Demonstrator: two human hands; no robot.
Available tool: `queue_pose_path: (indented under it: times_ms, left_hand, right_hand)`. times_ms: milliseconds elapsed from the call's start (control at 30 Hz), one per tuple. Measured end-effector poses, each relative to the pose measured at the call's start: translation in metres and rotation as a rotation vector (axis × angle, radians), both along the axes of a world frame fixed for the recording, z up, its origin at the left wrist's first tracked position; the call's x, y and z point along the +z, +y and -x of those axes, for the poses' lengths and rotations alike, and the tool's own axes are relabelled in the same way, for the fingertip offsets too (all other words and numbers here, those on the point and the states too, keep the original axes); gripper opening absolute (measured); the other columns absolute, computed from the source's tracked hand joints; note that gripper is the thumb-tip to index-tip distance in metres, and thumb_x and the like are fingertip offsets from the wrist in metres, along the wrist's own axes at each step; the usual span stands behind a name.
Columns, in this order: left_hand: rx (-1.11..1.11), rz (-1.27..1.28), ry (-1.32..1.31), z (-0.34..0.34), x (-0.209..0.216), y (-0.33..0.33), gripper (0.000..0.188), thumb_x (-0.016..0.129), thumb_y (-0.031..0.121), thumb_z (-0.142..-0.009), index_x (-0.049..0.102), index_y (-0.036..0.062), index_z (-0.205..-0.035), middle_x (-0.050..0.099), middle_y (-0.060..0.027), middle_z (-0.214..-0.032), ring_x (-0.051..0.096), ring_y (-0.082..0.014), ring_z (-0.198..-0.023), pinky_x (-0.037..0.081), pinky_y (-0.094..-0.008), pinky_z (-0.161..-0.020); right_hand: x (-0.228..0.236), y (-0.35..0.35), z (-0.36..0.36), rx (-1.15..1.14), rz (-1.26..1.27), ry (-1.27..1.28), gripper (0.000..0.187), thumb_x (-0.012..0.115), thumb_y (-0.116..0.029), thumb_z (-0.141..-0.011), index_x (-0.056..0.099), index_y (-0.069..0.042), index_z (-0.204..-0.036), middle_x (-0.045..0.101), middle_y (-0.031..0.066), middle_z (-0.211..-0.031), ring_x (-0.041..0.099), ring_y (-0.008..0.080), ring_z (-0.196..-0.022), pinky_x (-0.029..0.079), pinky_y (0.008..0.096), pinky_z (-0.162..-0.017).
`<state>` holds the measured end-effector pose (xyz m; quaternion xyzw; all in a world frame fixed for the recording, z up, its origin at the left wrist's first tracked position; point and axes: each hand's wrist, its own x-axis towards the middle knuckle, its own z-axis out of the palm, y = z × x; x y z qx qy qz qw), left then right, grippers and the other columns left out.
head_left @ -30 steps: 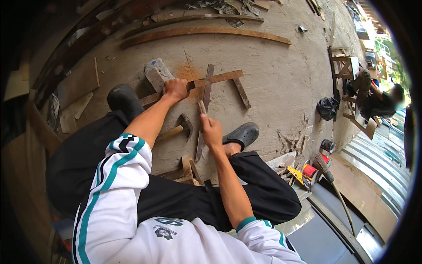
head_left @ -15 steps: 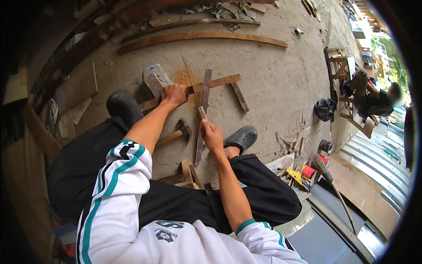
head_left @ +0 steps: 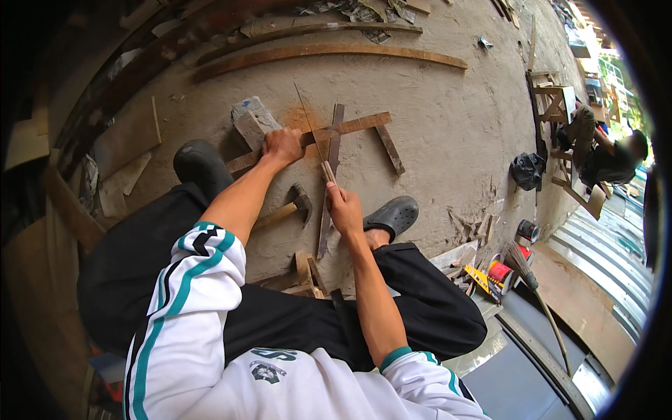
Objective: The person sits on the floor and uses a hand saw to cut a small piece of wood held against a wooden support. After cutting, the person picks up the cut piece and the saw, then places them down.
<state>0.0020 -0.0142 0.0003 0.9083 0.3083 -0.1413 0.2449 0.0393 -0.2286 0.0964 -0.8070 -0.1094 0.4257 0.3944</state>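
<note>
My left hand (head_left: 283, 147) is closed around a brown wooden strip (head_left: 360, 124), pressing it down beside a rough pale block (head_left: 256, 115). My right hand (head_left: 343, 208) grips the wooden handle of a handsaw (head_left: 309, 119). Its thin blade points away from me and lies across the strip, just right of my left hand. Orange-brown sawdust (head_left: 301, 114) is scattered around the cut. Under the strip runs a darker wooden slat (head_left: 324, 234), and a short wood piece (head_left: 390, 150) meets the strip's right end. A hammer (head_left: 276, 215) rests on the floor between my forearms.
Long boards (head_left: 336, 50) lie across the far floor. Wood offcuts (head_left: 306, 269) sit between my legs. To the right are a black plastic bag (head_left: 527, 171), paint cans (head_left: 499, 271), a broom (head_left: 521, 264) and a yellow-handled tool (head_left: 481, 281). Another person (head_left: 609, 157) sits at far right.
The whole view has shifted slightly, with the floor things a little further right and up. Both hands keep their grips; the saw's position on the strip is almost the same.
</note>
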Motion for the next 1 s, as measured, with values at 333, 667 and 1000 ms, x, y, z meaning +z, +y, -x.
queue_pose_path:
  times_ms: [333, 667, 1000]
  left_hand:
    - [-0.004, -0.012, 0.054, 0.008, 0.006, 0.011, 0.024, 0.064, 0.026, -0.083, 0.072, 0.0055, -0.092, 0.072, -0.0224, -0.087, 0.072, -0.0379, -0.087, 0.057, -0.0478, -0.075]
    - [0.026, -0.008, 0.02, 0.004, 0.005, 0.016, 0.024, 0.068, 0.028, -0.082, 0.072, 0.006, -0.092, 0.072, -0.022, -0.089, 0.072, -0.0375, -0.087, 0.057, -0.0468, -0.075]
    - [0.04, 0.011, -0.001, 0.003, -0.005, 0.008, 0.025, 0.07, 0.027, -0.078, 0.072, 0.0059, -0.092, 0.072, -0.0222, -0.087, 0.072, -0.0385, -0.086, 0.057, -0.0462, -0.077]
  right_hand:
    - [0.095, -0.09, 0.058, -0.043, 0.049, 0.021, 0.051, 0.056, -0.036, -0.102, 0.05, -0.003, -0.064, 0.046, -0.0021, -0.056, 0.041, 0.0077, -0.053, 0.031, 0.0292, -0.048]
    - [0.019, -0.02, 0.028, 0.02, -0.006, -0.048, 0.055, 0.051, -0.042, -0.103, 0.05, -0.001, -0.066, 0.045, 0.0006, -0.058, 0.043, 0.01, -0.055, 0.034, 0.0313, -0.051]
    - [0.009, 0.01, 0.015, -0.006, 0.028, -0.085, 0.055, 0.051, -0.042, -0.101, 0.056, 0.005, -0.073, 0.048, 0.0089, -0.057, 0.046, 0.016, -0.057, 0.039, 0.0381, -0.056]
